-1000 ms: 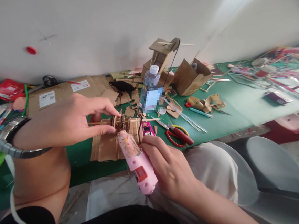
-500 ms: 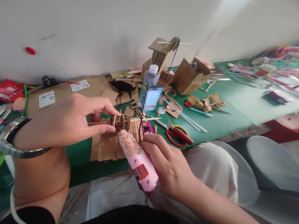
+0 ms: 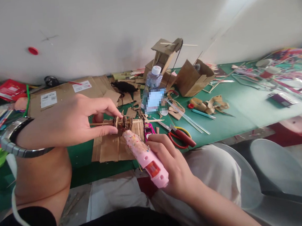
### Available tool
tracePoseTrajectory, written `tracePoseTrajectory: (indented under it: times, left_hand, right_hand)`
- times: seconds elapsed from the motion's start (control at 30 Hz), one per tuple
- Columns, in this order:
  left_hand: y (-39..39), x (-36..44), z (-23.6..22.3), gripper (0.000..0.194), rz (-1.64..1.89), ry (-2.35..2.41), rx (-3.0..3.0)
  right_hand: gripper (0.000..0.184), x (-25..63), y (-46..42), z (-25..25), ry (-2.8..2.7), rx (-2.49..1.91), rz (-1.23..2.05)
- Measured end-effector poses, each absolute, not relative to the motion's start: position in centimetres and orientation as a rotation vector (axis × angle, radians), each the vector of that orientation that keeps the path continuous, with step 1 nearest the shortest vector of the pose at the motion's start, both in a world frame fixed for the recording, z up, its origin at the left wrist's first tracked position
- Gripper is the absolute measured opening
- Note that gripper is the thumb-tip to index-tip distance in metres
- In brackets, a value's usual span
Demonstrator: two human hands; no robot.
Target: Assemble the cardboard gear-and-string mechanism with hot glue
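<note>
My left hand (image 3: 80, 118), wearing a metal-banded watch (image 3: 25, 140), pinches small corrugated cardboard discs (image 3: 116, 122) between thumb and fingers. A thin wooden stick (image 3: 153, 120) runs sideways through them. In my right hand (image 3: 174, 163) is a pink hot glue gun (image 3: 142, 153), its grip mostly covered by my palm. The nozzle end points up and left and meets the cardboard pieces just right of my left thumb; whether it touches them I cannot tell. Beneath lies a flat cardboard sheet (image 3: 105, 148).
Scissors (image 3: 180, 136) lie right of the hands. Behind stand a plastic bottle (image 3: 154, 78), a lit phone-like screen (image 3: 155, 100) and cardboard constructions (image 3: 194, 78). A large cardboard sheet (image 3: 66, 95) lies back left. Clear tubes (image 3: 190, 118) and scraps cover the green table (image 3: 234, 103).
The glue gun's rear end has swung to the right with my right hand, while its tip stays by the cardboard discs. My left hand keeps nearly the same pose.
</note>
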State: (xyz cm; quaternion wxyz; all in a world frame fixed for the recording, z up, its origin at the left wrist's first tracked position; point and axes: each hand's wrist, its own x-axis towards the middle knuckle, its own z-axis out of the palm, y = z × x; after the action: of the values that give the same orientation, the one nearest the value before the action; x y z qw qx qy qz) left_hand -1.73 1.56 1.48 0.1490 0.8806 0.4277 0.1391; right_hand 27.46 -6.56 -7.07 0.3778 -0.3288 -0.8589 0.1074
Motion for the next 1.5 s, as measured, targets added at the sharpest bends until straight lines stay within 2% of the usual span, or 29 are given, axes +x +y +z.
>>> tracePoseTrajectory:
  times: [0.67,0.87,1.1,1.5]
  left_hand:
    - [1.37,-1.72,1.61,0.037,0.386,1.193,2.538]
    - [1.39,-1.72,1.56,0.042,0.354,1.251,2.524]
    - [1.33,-1.77,1.64,0.037,0.396,1.215,2.555]
    - [1.4,-1.68,1.72,0.041,0.342,1.231,2.515]
  right_hand:
    - [0.019,27.54,-6.77,-6.52,-2.227,-0.872,0.309]
    - [0.019,27.58,-6.83,-6.78,-2.226,-0.88,0.272]
    - [0.016,27.57,-7.02,-6.76,-2.23,-0.926,0.241]
    - [0.014,27.4,-7.1,-6.58,-2.253,-0.944,0.222]
